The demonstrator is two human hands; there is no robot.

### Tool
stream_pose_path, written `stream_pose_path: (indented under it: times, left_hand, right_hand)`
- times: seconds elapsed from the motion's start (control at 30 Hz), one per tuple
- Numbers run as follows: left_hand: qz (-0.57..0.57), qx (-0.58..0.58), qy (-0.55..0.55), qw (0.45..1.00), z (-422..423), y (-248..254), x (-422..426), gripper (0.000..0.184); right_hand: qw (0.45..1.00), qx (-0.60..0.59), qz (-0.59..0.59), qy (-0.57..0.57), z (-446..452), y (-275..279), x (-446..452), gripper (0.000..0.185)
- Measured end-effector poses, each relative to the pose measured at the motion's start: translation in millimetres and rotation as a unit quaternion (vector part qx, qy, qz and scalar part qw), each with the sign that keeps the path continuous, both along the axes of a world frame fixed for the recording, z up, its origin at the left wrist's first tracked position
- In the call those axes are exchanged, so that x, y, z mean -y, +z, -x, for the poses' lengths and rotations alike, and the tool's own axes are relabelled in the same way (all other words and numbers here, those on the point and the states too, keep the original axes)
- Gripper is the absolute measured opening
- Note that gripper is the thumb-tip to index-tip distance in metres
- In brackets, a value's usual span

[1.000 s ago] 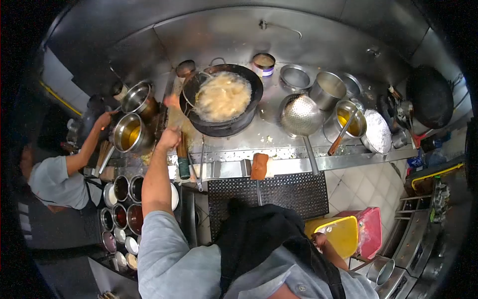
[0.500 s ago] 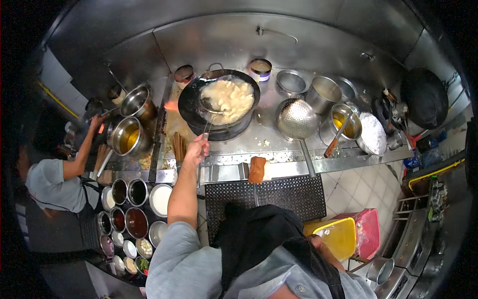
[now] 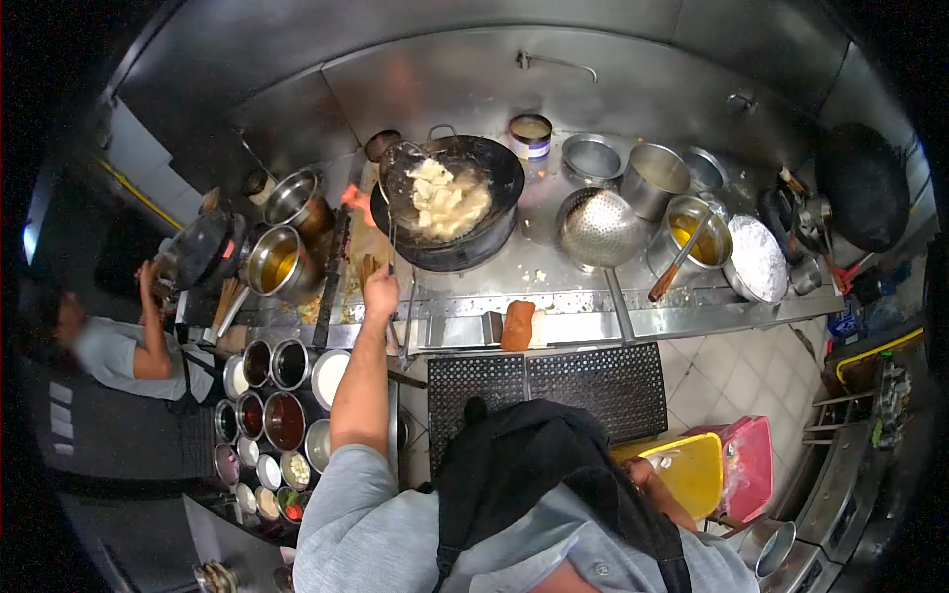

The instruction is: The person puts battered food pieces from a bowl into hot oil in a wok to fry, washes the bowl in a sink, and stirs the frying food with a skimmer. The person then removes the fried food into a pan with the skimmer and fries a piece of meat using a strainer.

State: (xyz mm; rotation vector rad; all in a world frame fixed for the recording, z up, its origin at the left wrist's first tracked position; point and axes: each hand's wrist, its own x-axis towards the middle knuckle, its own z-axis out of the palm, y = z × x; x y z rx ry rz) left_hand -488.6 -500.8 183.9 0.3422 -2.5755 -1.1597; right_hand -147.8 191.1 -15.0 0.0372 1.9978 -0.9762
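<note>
My left hand (image 3: 380, 295) is closed round the long handle of a round skimmer (image 3: 397, 170), which is tilted at the left side of a black wok (image 3: 499, 168). Pale, cream-coloured pieces of food (image 3: 447, 198) lie in liquid in the wok, beside and partly over the skimmer. The kind of food is not clear. Down at my right side, my right hand (image 3: 643, 474) is by a yellow bin (image 3: 692, 469). My clothing partly covers it, and its fingers are too small to make out.
Right of the wok rest a perforated strainer (image 3: 599, 229), a steel pot (image 3: 655, 178) and a pot of yellow liquid (image 3: 704, 245). A folded brown cloth (image 3: 517, 326) lies on the front edge. Several sauce containers (image 3: 284, 420) stand at left, where a co-worker (image 3: 138, 346) handles another wok (image 3: 203, 252).
My left hand has moved slightly left and down, shifting the skimmer to the wok's left side. The co-worker's wok has come into view. My right hand has hardly moved.
</note>
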Motion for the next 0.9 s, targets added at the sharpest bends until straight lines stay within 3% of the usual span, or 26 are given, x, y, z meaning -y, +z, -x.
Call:
stream_pose_path:
  times: [0.03, 0.1, 0.13, 0.2, 0.23, 0.27, 0.33, 0.37, 0.4, 0.43, 0.47, 0.53, 0.6, 0.67, 0.7, 0.73, 0.8, 0.83, 0.9]
  left_hand:
    - [0.003, 0.001, 0.000, 1.000, 6, -13, 10, 0.038]
    - [-0.035, -0.007, -0.006, 0.999, 14, -29, 21, 0.039]
    - [-0.033, -0.006, -0.006, 0.999, 3, -5, 7, 0.039]
    - [-0.166, 0.088, 0.035, 0.982, -24, 71, -36, 0.039]
    - [-0.164, 0.090, 0.036, 0.982, -26, 71, -38, 0.039]
    - [-0.175, 0.089, 0.044, 0.980, -27, 70, -40, 0.042]
    - [-0.183, 0.091, 0.053, 0.977, -29, 66, -42, 0.045]
    - [-0.164, 0.077, 0.038, 0.983, -31, 64, -42, 0.045]
    - [-0.146, 0.064, 0.023, 0.987, -33, 64, -42, 0.045]
    - [-0.142, 0.067, 0.023, 0.987, -34, 65, -43, 0.045]
    - [-0.096, 0.046, 0.008, 0.994, -35, 67, -44, 0.045]
    - [-0.050, 0.025, -0.009, 0.998, -31, 66, -42, 0.045]
    - [0.006, 0.007, 0.026, 1.000, -21, 53, -23, 0.042]
    - [0.033, 0.035, 0.042, 0.998, -12, 55, -3, 0.041]
    - [0.137, 0.058, 0.033, 0.988, -27, 113, -31, 0.041]
    - [0.104, 0.075, 0.056, 0.990, -21, 113, -20, 0.040]
    - [0.145, 0.008, 0.051, 0.988, -23, 126, -12, 0.040]
    - [0.155, 0.037, 0.068, 0.985, -18, 125, -3, 0.040]
    - [0.241, 0.063, 0.066, 0.966, -10, 122, 15, 0.037]
  right_hand:
    - [1.000, 0.001, 0.003, 0.000, -3, -8, -3, 0.026]
    - [0.950, -0.235, -0.097, 0.183, -14, -55, -26, 0.025]
    - [0.964, -0.225, -0.055, 0.128, -24, -103, -46, 0.024]
    - [0.978, -0.207, 0.035, 0.018, -42, -189, -83, 0.022]
    - [0.982, -0.159, 0.101, -0.012, -33, -155, -73, 0.024]
    - [0.990, -0.031, 0.074, -0.114, -21, -106, -52, 0.026]
    - [0.901, 0.180, 0.006, -0.394, 10, 22, 6, 0.028]
    - [0.976, 0.080, 0.019, -0.200, -3, -40, -26, 0.027]
    - [0.976, 0.084, 0.021, -0.199, -10, -84, -45, 0.027]
    - [0.995, -0.050, 0.029, -0.086, -16, -119, -58, 0.023]
    - [0.982, -0.184, 0.035, 0.029, -16, -119, -54, 0.020]
    - [0.991, -0.021, 0.025, -0.128, -13, -83, -34, 0.019]
    - [0.913, 0.151, 0.002, -0.379, 3, -13, 4, 0.022]
    - [0.909, 0.161, 0.016, -0.384, 2, -1, 10, 0.021]
    - [0.905, 0.171, 0.030, -0.389, 1, 1, 10, 0.020]
    - [0.904, 0.171, 0.028, -0.391, -1, 3, 10, 0.020]
    - [0.906, 0.221, 0.054, -0.358, -11, -15, -2, 0.017]
    - [0.976, 0.134, 0.000, -0.174, -22, -38, -13, 0.016]
    - [0.951, 0.196, 0.013, -0.239, -33, -34, -19, 0.017]
